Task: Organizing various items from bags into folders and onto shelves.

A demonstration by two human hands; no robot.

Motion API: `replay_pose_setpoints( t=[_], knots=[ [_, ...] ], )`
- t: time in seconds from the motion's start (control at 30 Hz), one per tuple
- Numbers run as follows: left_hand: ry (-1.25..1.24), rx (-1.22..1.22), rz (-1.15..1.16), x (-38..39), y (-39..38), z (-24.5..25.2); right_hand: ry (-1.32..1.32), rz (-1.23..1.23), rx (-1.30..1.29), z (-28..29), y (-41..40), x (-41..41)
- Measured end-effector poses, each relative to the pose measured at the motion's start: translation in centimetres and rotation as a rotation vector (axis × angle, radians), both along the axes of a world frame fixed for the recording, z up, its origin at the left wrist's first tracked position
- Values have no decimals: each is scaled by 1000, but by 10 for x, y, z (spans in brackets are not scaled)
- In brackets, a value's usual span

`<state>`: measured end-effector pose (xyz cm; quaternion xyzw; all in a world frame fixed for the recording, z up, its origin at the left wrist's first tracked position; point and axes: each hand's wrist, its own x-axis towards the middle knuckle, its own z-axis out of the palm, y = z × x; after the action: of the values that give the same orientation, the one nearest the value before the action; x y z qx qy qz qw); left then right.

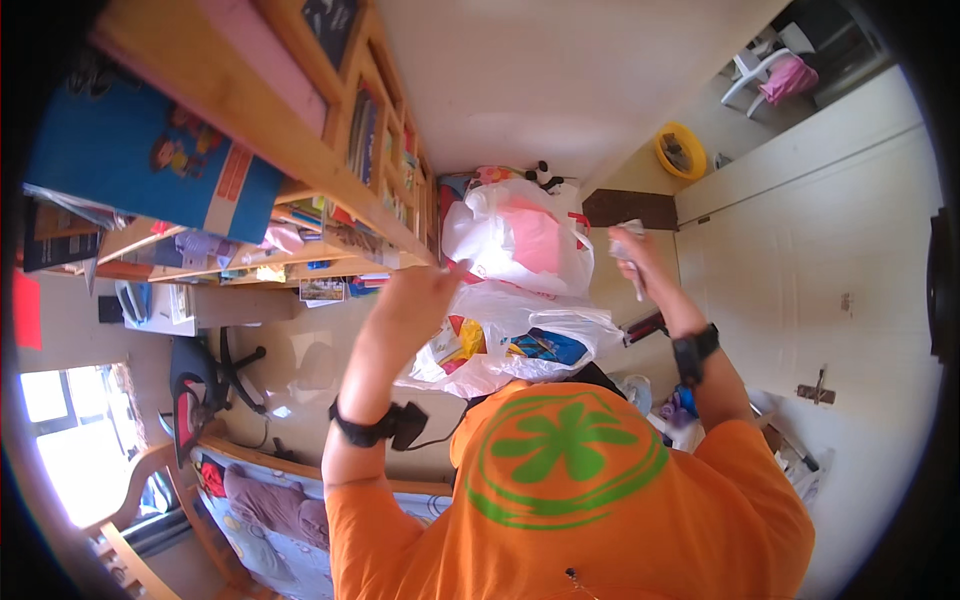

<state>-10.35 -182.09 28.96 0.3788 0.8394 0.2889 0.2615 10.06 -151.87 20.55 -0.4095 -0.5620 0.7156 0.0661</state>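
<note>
My left hand (427, 300) is above the left side of the plastic bags, its fingertips near the red-printed edge of one bag; whether it grips anything cannot be told. My right hand (634, 251) is raised to the right of the bags, closed around a crumpled whitish wad (628, 232). Between the hands stands a full white plastic bag (487, 225) with something pink (534, 236) showing in it. Nearer to me lies an open, thin white plastic bag (540, 315) holding a blue packet (551, 345) and a yellow and red packet (466, 337).
A wooden bookshelf (397, 225) runs along the left. A panda plush (544, 176) lies behind the bags. At the right are a white door (810, 247) and a yellow basin (701, 161). An office chair (202, 382) and a bed (262, 555) stand at the lower left.
</note>
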Motion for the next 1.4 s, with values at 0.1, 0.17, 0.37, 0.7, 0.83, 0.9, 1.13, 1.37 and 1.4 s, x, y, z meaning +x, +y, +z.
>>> replay_pose_setpoints(
  t=[0.1, 0.17, 0.37, 0.7, 0.83, 0.9, 1.13, 1.37, 1.4],
  knots=[
    [51, -247, -26, 5, 70, -36, -410, 383, 136, -42, 3, -12],
    [45, -263, 27, -2, 105, -83, -411, 426, 476, -90, -13, -26],
    [146, 26, 129, -27, 117, -168, -151, 622, 1140, -175, -28, -53],
    [-323, 572, 304, 0, 23, -66, -713, 556, 1107, -53, 45, 19],
    [-201, 522, 345, 32, 33, -52, -516, 357, 938, -9, 35, 7],
    [-291, 490, 402, 31, 38, -52, -186, 351, 673, 3, 21, -2],
    [-309, 477, 379, 28, 44, -61, 302, 287, 122, -31, 21, 14],
    [-373, 311, 337, 17, 33, -83, 35, 69, -122, -15, 34, 110],
    [-388, 316, 339, 17, 36, -87, 13, 16, -131, -26, 36, 135]
  ],
)
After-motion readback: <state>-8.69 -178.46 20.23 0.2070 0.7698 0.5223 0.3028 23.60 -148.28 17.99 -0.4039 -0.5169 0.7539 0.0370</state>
